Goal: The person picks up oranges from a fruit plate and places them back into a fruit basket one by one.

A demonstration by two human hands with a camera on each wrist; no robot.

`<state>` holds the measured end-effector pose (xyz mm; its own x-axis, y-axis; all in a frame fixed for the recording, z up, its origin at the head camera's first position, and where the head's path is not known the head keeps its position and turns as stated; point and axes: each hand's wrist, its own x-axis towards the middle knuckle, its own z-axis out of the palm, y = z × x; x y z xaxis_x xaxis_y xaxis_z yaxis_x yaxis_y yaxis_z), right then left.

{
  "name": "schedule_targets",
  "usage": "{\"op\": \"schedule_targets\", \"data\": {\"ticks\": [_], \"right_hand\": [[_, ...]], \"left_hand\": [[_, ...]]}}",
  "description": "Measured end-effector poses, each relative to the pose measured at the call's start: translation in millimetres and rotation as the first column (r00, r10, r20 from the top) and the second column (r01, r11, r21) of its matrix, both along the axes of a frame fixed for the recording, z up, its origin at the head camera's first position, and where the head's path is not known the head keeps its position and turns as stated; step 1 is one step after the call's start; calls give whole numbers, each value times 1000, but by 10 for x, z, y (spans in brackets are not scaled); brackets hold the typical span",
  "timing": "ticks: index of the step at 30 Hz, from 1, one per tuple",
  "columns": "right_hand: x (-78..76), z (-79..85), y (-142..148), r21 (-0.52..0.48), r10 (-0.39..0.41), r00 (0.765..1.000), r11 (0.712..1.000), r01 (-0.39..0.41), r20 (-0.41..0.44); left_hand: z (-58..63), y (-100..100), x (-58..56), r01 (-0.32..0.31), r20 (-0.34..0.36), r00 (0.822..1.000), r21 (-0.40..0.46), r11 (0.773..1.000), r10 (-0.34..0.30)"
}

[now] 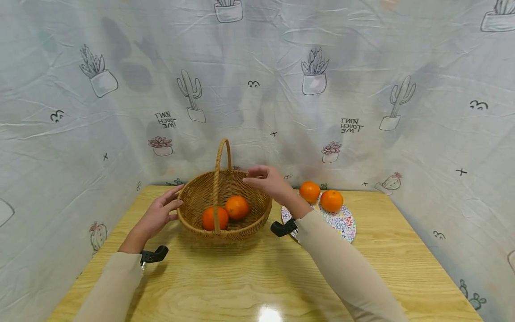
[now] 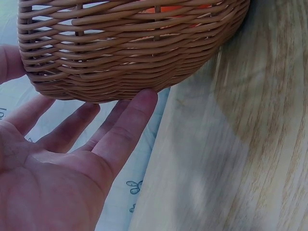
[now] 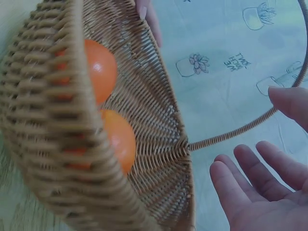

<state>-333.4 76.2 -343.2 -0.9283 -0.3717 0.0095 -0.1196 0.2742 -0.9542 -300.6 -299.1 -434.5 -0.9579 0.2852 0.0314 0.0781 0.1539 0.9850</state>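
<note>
A woven wicker basket point(image 1: 251, 230) with a tall arched handle point(image 1: 216, 190) stands on the table. Two oranges point(image 1: 237, 207) lie inside it, side by side near the front. At its left side, my left hand point(image 1: 158, 213) holds the basket, thumb at the rim and fingertips against the outer wall. In the left wrist view those fingertips point(image 2: 144, 98) meet the weave from outside. My right hand point(image 1: 267, 181) hovers over the basket's right rim with loosely bent fingers and nothing in it. The right wrist view shows its fingers point(image 3: 226, 185) apart from the basket.
To the right, partly behind my right forearm, lies a round plate point(image 1: 347, 226) with a multicoloured pattern. Two more oranges point(image 1: 331, 201) are on its far part. A printed curtain point(image 1: 257, 89) hangs close behind the wooden table point(image 1: 225, 281) and along both sides.
</note>
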Motion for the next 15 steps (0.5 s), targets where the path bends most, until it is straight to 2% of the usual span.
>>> {"op": "schedule_targets", "data": {"ticks": [11,15], "right_hand": [[66,-115,306,-136,-25,1000,990,26,8],[78,-208,411,-184,-36,999,982,40,21]], "left_hand": [[-4,40,-17,-11,1,1000,-1,1000,11],[-1,38,-9,-14,2,1000,-2,1000,14]]}}
